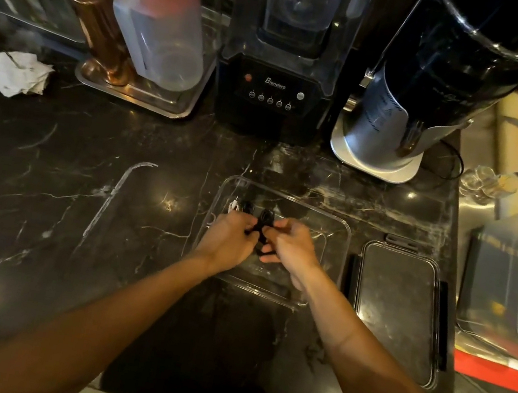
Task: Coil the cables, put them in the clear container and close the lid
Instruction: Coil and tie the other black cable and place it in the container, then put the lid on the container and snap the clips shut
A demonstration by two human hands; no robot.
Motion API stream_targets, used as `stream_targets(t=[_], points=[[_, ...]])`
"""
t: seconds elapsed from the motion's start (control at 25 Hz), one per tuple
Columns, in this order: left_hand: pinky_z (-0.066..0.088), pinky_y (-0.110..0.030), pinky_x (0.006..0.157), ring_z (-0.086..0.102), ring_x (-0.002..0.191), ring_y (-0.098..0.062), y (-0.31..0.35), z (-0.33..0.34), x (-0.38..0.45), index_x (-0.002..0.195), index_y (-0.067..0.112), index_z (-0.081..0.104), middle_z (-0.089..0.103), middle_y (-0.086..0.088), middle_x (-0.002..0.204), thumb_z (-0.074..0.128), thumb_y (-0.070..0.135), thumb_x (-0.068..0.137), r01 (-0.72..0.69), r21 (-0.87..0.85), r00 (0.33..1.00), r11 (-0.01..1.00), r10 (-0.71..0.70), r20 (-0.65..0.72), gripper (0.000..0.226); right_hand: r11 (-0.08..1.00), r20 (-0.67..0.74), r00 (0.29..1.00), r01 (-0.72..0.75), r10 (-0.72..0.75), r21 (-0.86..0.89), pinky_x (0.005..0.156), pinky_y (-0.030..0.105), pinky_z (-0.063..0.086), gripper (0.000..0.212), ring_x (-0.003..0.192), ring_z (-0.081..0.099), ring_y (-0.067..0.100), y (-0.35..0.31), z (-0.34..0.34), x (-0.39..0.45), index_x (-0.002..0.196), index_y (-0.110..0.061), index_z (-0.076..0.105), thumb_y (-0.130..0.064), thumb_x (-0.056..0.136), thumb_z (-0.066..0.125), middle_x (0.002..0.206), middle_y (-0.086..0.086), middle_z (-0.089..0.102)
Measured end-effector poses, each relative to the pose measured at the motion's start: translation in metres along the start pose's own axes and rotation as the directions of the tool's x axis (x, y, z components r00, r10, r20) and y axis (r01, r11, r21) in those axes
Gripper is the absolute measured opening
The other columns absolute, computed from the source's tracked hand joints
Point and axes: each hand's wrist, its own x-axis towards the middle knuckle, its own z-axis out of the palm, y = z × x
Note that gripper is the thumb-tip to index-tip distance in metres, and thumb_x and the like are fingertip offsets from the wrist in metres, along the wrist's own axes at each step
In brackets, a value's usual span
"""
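A clear container (pixel 339 224) sits open on the black marble counter, in the middle of the view. Over it, my left hand (pixel 229 238) and my right hand (pixel 290 247) both pinch a black cable (pixel 263 223), bunched into small loops between them. Another dark coiled cable (pixel 243 206) with a white end lies inside the container, just beyond my left hand. The container's lid (pixel 399 307) lies flat on the counter to the right, its black clips folded out.
A black blender (pixel 274 91) and a silver-and-black grinder (pixel 397 130) stand behind the container. At back left a metal tray holds a pink-lidded pitcher (pixel 160 12); crumpled paper (pixel 18 74) lies beside it. Knives and clear boxes (pixel 510 275) sit at right.
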Motion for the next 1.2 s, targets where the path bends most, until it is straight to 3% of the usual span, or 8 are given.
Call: stream_targets(t=[0.12,0.32,0.44,0.6,0.68,0.8,0.96,1.2], points=[[0.058,-0.038,0.081,0.063,0.076,-0.012,-0.006,-0.003,-0.004,0.089,0.015,0.068,0.067,0.004,0.084,0.057,0.009,0.097,-0.085,-0.062,0.996,0.994,0.083,-0.041,0.015,0.996,0.004,0.999,0.037,-0.037,-0.078,0.059,0.032,0.063,0.018,0.070,0.065,0.017,0.005,0.003,0.004,0.116,-0.006,0.056,-0.011,0.100,0.063,0.092,0.013,0.068],[0.060,-0.024,0.075,0.066,0.085,-0.003,0.010,-0.016,-0.022,0.117,0.018,0.066,0.067,0.005,0.108,0.055,0.011,0.100,-0.208,-0.041,0.967,0.977,0.199,-0.160,0.021,0.984,-0.009,0.996,0.088,-0.090,-0.158,0.064,0.035,0.064,0.017,0.068,0.066,0.014,0.010,0.009,0.005,0.119,-0.007,0.060,-0.015,0.105,0.056,0.097,0.013,0.071],[0.054,-0.010,0.078,0.061,0.087,0.010,0.006,-0.025,-0.028,0.125,0.021,0.064,0.061,0.016,0.113,0.057,0.012,0.101,-0.138,-0.124,0.975,0.983,0.113,-0.189,0.026,0.967,0.012,0.994,0.107,-0.107,-0.233,0.072,0.037,0.065,0.018,0.075,0.071,0.012,0.007,0.000,-0.005,0.119,-0.011,0.063,-0.018,0.105,0.054,0.099,0.010,0.073],[0.058,-0.028,0.078,0.062,0.090,-0.005,-0.005,-0.039,-0.032,0.128,0.021,0.060,0.058,0.006,0.115,0.069,0.026,0.094,-0.020,-0.135,0.890,0.991,-0.044,-0.454,0.035,0.919,0.027,0.963,0.266,-0.270,-0.291,0.059,0.027,0.059,0.011,0.066,0.070,0.009,-0.005,-0.038,-0.044,0.107,-0.020,0.067,-0.018,0.103,0.057,0.093,0.002,0.070],[0.053,-0.032,0.076,0.059,0.091,-0.008,-0.005,-0.042,-0.032,0.125,0.020,0.061,0.060,0.004,0.111,0.070,0.033,0.093,0.057,-0.104,0.872,0.993,-0.100,-0.478,0.036,0.898,-0.097,0.919,0.345,-0.383,-0.271,0.050,0.022,0.052,0.012,0.057,0.065,0.008,-0.006,-0.066,-0.065,0.099,-0.025,0.070,-0.018,0.101,0.061,0.088,0.001,0.072],[0.059,-0.036,0.072,0.068,0.080,-0.014,-0.008,-0.042,-0.031,0.117,0.017,0.068,0.073,0.000,0.098,0.066,0.028,0.097,0.014,-0.112,0.916,0.994,-0.058,-0.398,0.023,0.869,-0.390,0.780,0.400,-0.489,-0.289,0.063,0.017,0.051,0.008,0.071,0.066,0.011,0.006,-0.110,-0.082,0.099,-0.020,0.075,-0.018,0.098,0.067,0.085,0.000,0.074],[0.058,-0.033,0.074,0.071,0.079,-0.015,-0.008,-0.040,-0.030,0.122,0.016,0.069,0.075,0.001,0.096,0.066,0.013,0.096,0.051,-0.111,0.933,0.993,-0.087,-0.351,0.027,0.884,-0.597,0.677,0.185,-0.431,-0.429,0.069,0.025,0.048,0.016,0.084,0.068,0.023,0.056,-0.176,-0.087,0.110,-0.009,0.072,-0.017,0.097,0.067,0.093,0.009,0.074],[0.056,-0.025,0.068,0.073,0.081,-0.013,0.012,-0.017,-0.033,0.122,0.019,0.067,0.076,0.000,0.100,0.066,0.013,0.096,0.017,-0.147,0.964,0.989,-0.055,-0.259,0.027,0.816,-0.698,0.683,-0.266,-0.215,-0.513,0.092,0.052,0.050,0.040,0.110,0.057,0.049,0.136,-0.235,-0.086,0.117,0.002,0.065,-0.023,0.087,0.076,0.115,0.032,0.063]])
